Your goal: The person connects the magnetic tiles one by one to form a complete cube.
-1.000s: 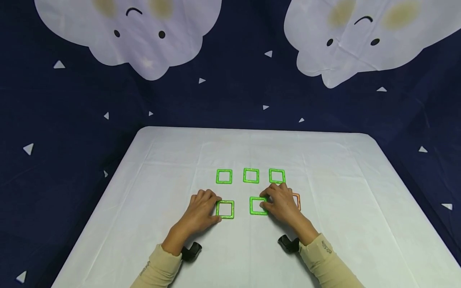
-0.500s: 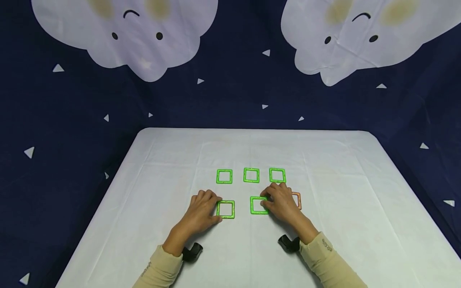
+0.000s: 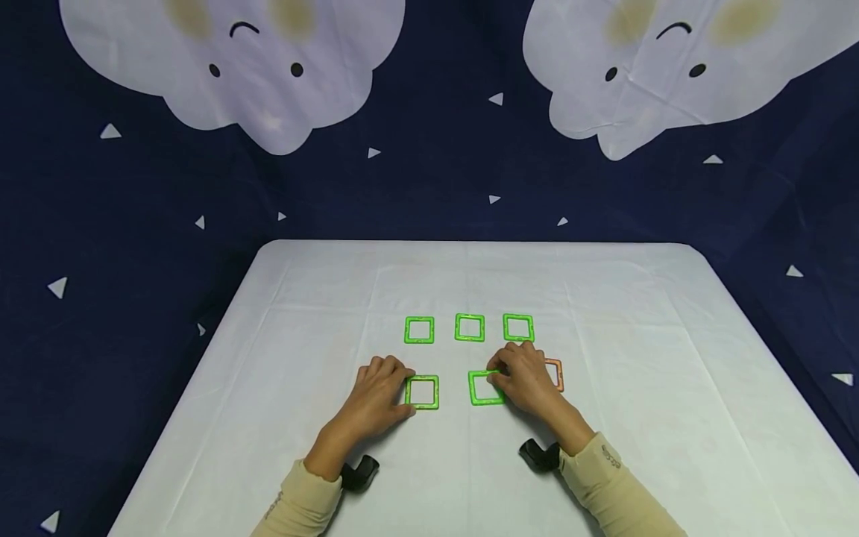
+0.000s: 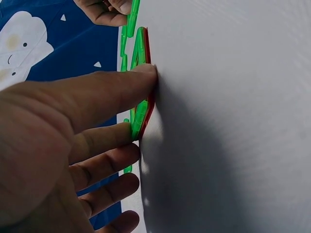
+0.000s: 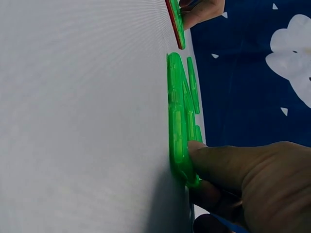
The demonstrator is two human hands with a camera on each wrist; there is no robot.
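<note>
The left hand (image 3: 377, 394) pinches the left green frame (image 3: 436, 393) at its left corners, on the near part of the table (image 3: 335, 287); a red piece (image 4: 146, 120) lies beneath it. The right hand (image 3: 526, 379) pinches the right green frame's (image 3: 473, 388) right side, across a gap. The step is judged to be positioning; the next move likely calls for steady grips and parallel edges.

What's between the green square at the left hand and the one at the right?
Only bare white surface, from the left square to the right square; the head view shows that.
</note>
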